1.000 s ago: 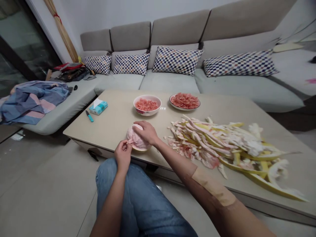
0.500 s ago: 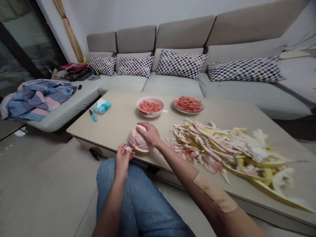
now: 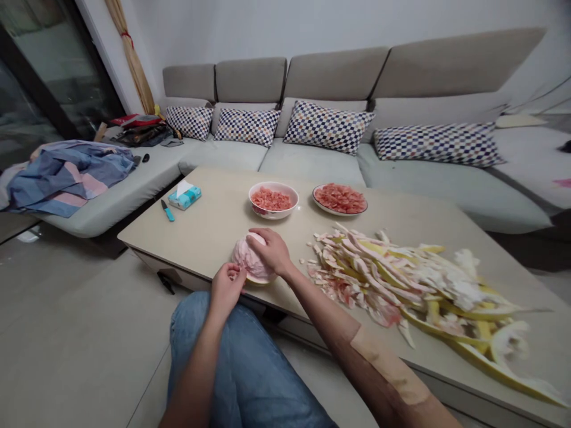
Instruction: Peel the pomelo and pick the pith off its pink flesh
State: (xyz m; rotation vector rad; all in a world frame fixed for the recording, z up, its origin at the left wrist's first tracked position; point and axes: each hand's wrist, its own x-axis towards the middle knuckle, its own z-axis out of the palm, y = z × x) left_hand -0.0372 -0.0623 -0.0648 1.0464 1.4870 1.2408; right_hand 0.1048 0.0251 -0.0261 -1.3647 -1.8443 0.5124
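Note:
A peeled pomelo [image 3: 250, 257] with pale pink pith stands near the front edge of the table, a strip of yellow rind under it. My right hand [image 3: 270, 251] grips it from the top and right side. At its lower left side my left hand [image 3: 228, 284] is closed in a pinch against the pith; what lies between the fingertips is too small to make out. Behind the pomelo stands a white bowl [image 3: 292, 209] of pink pomelo flesh, and right of it a dark-rimmed plate [image 3: 328, 209] heaped with more flesh.
A long pile of yellow rind and white pith [image 3: 401, 273] covers the table's right side. A blue-handled knife [image 3: 168, 211] and a tissue pack [image 3: 185, 196] lie at the left. A grey sofa [image 3: 312, 157] with checked cushions runs behind the table [image 3: 205, 226].
My left hand, which held a small pith piece away from the pomelo, has moved right and up against the fruit. My right hand stays on it. The view has tilted slightly up.

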